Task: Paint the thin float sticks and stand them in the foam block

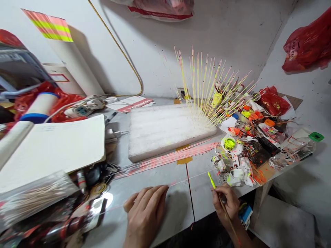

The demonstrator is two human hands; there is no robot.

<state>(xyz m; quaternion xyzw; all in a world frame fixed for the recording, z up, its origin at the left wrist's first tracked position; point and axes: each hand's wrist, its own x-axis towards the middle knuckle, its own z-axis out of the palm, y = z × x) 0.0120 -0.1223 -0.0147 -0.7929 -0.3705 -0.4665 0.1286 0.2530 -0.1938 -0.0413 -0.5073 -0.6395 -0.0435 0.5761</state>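
Note:
My left hand (146, 212) is closed around a thin pale pink rod (192, 177), which sticks out on both sides of the fingers just above the grey table. In my right hand (227, 203), the fingers pinch a thin paintbrush (229, 220) whose tip is coated in bright yellow-green paint, pointing up and left near the rod. A bundle of pink and white rods (168, 156) lies along the front of a white foam block (168, 127). Many yellow and pink rods (204, 82) stand fanned out in the block's right end.
An open paint pot (229, 143), stained tissues (239, 174) and a clear bottle (294, 153) crowd the right side. At left are an open notebook (64, 141), a bag of cotton swabs (38, 196) and a power strip (84, 108).

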